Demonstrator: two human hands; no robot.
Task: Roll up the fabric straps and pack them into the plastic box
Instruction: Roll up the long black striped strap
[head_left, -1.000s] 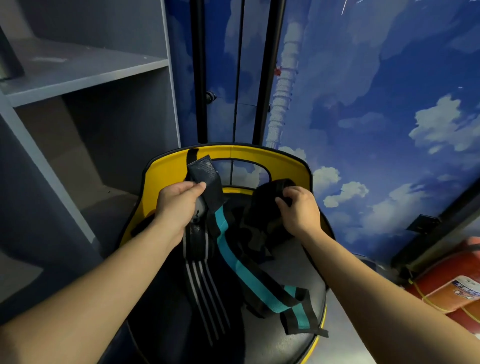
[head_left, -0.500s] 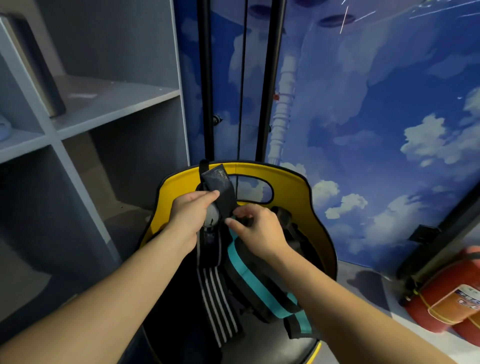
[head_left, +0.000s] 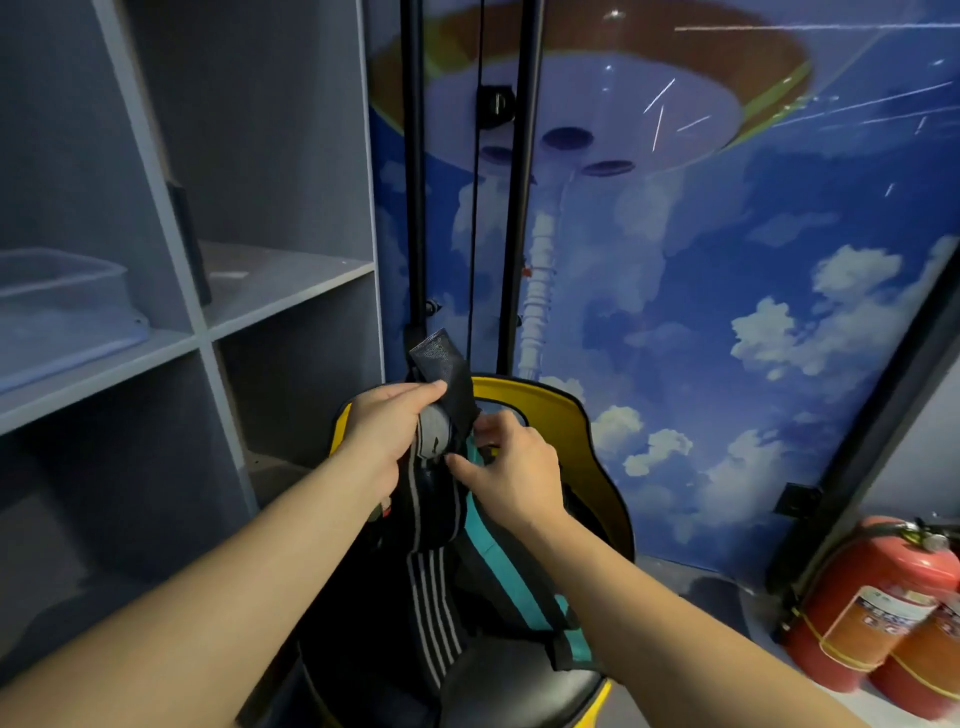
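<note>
Here: left hand (head_left: 387, 434) closed on the upper end of the grey-striped strap (head_left: 434, 603), thumb pinning the dark hook-and-loop tab (head_left: 441, 364) that stands up above the knuckles. Right hand (head_left: 511, 475) just beside it, fingertips (head_left: 457, 462) pinching at the same strap near the tab; whether also catching the teal-striped strap (head_left: 501, 561) beneath, cannot tell. Both straps hanging down over the black seat of the yellow-backed chair (head_left: 582, 431), lower ends lying loose and partly tangled on the cushion. Clear plastic box (head_left: 67, 306) up on the grey shelf unit (head_left: 291, 296) to the left, well apart from the straps, apparently empty.

Handling, as a judgement: light, limp woven webbing, no stiffness to hold a shape, so likely to unroll once released. Best hold probably at the tab end, rolling tight from there with the tail kept taut and the tab pressed on last. Tangling with the teal strap a likely nuisance; separating first seems wise.
</note>
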